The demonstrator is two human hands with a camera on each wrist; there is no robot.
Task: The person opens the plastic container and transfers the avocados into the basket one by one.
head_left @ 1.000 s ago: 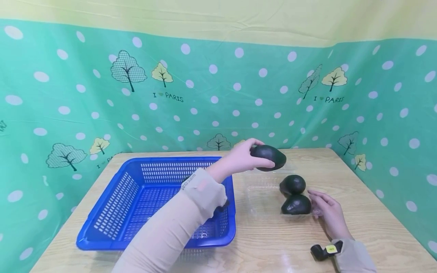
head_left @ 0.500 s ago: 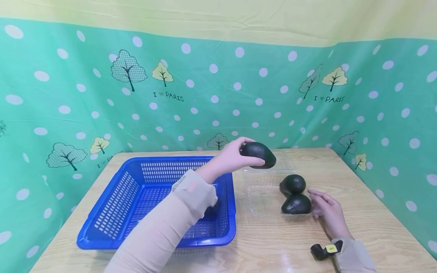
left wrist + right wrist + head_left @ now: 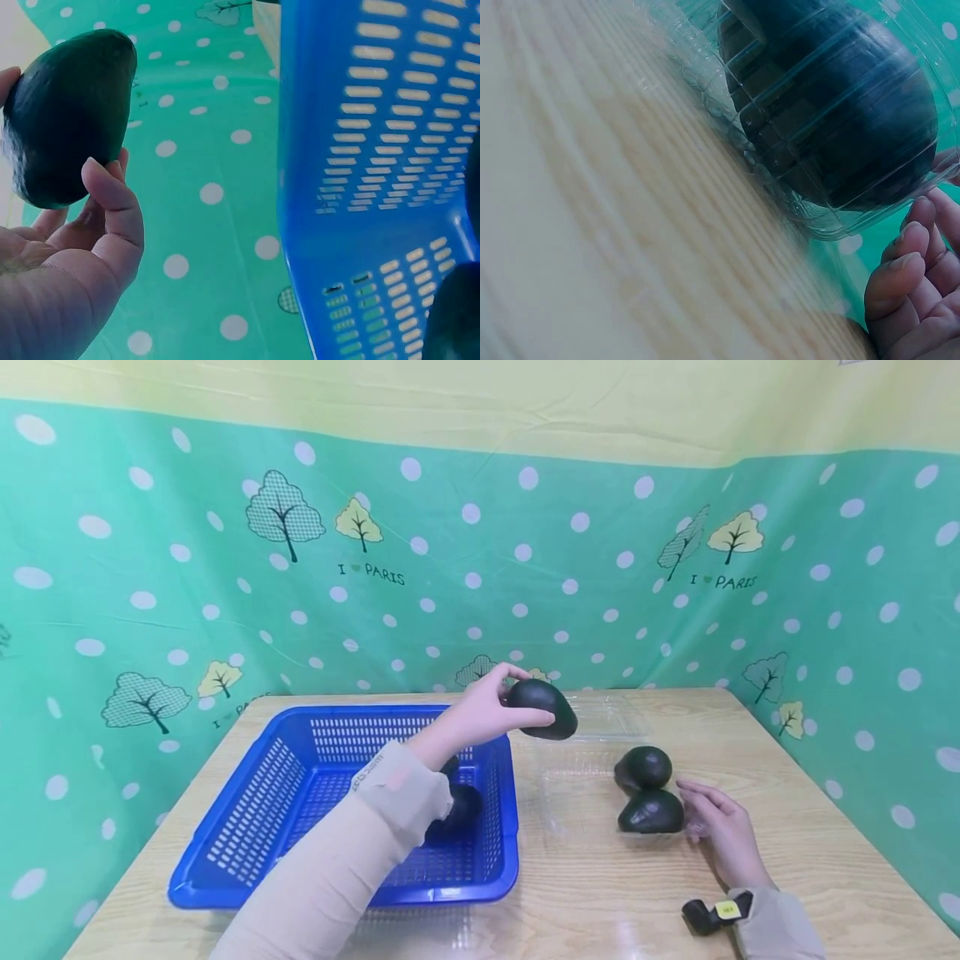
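My left hand (image 3: 483, 706) grips a dark green avocado (image 3: 543, 710) above the gap between the blue basket and the clear container. The left wrist view has the same avocado (image 3: 71, 116) between thumb and fingers, beside the basket wall. Two more avocados (image 3: 651, 812) sit at the right end of the clear plastic container (image 3: 573, 802). At that end my right hand (image 3: 723, 835) pinches the container's edge; the right wrist view has its fingertips (image 3: 922, 214) right at the rim, close to an avocado (image 3: 840, 112).
The blue slotted basket (image 3: 225, 852) stands on the left of the wooden table (image 3: 600, 902), with dark avocados (image 3: 463, 810) inside, partly behind the left sleeve. A clear lid (image 3: 607, 718) lies behind the container. Dotted green cloth (image 3: 517, 610) hangs around the table.
My left hand has carried the avocado leftward, from above the container toward the basket, uncovering more of the avocados in it. The right hand has stayed at the container's edge.
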